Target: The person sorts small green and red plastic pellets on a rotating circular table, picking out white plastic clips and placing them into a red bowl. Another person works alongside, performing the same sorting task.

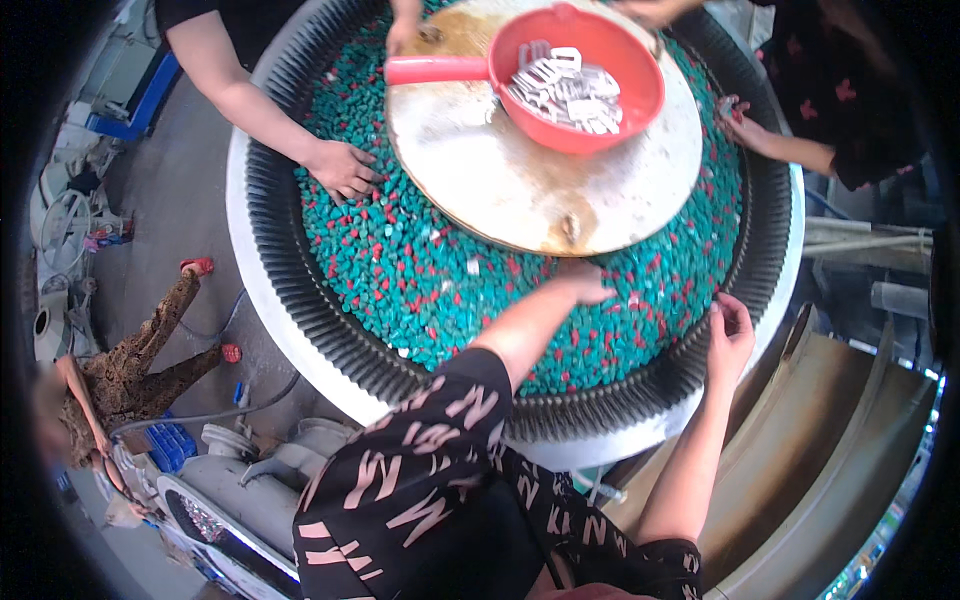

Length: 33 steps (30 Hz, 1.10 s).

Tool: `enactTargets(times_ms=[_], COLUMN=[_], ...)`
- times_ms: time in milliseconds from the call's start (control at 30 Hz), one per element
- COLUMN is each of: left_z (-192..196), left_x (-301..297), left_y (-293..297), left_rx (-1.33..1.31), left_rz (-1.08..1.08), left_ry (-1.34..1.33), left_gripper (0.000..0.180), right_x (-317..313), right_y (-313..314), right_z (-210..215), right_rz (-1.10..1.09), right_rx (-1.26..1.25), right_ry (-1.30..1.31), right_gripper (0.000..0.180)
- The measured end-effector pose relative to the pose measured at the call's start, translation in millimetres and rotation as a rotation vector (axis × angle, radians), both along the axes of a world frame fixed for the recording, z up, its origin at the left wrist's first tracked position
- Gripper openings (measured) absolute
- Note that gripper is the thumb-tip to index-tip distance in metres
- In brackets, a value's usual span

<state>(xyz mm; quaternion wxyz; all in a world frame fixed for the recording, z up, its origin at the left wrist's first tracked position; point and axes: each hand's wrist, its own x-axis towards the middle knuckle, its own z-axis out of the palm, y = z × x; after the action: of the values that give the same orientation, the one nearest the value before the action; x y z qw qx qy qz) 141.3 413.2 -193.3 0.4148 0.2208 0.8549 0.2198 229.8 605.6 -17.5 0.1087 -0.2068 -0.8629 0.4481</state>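
My left hand (pixel 583 281) reaches into the green and red tumbling stones (pixel 430 275), close to the near edge of the round metal lid (pixel 470 190). Its fingers are partly hidden and blurred; the thumb side shows. Over the ribbed black inner wall (pixel 660 375) at the right, my right hand (pixel 732 335) is raised with fingers curled toward the thumb. Whatever it pinches, if anything, is too small to make out. A red long-handled plastic scoop (pixel 580 140) rests on the lid, with several flat silvery metal pieces (pixel 570 90) inside.
A co-worker's hand (pixel 342 170) lies on the stones at the left. At the right, another person's hand (pixel 745 130) holds small metal pieces. A white outer rim (pixel 300 345) surrounds the tub. Curved rusty metal channels (pixel 790 440) stand lower right; a person in patterned trousers (pixel 150 350) is far left.
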Motion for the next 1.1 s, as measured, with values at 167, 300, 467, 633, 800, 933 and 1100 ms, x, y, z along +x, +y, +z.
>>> enactTargets(times_ms=[167,300,467,633,800,933,1100], left_z=[14.5,63.3,98.2,81.7,-2.9,-0.9,31.8], left_x=[22.2,43.6,42.5,15.5,4.5,5.8,48.1], left_y=[-37.2,-108.9,-189.9,-92.0,31.8,34.6,-16.9], left_rx=[-0.156,-0.357,-0.469,0.222,0.129,-0.022,-0.169], left_rz=[-0.266,-0.466,-0.658,-0.348,0.165,-0.02,-0.381], left_ry=[-0.156,-0.376,-0.336,0.044,0.248,-0.015,-0.04], left_gripper=[0.061,0.048,0.042,0.032,0.063,0.059,0.052], right_x=[41.5,52.6,74.0,87.0,93.8,111.2,107.4], right_y=[37.7,52.1,71.6,71.8,66.1,62.4,57.7], right_z=[3.5,-3.9,-21.2,-25.8,-4.6,0.7,-2.7], right_rz=[-0.064,-0.088,-0.19,-0.237,-0.175,-0.213,-0.152], right_rx=[0.024,-0.024,-0.089,-0.081,-0.059,-0.021,-0.038], right_ry=[-0.048,-0.002,0.094,0.081,0.058,0.025,-0.026], right_gripper=[0.019,0.019,0.018,0.02,0.021,0.02,0.022])
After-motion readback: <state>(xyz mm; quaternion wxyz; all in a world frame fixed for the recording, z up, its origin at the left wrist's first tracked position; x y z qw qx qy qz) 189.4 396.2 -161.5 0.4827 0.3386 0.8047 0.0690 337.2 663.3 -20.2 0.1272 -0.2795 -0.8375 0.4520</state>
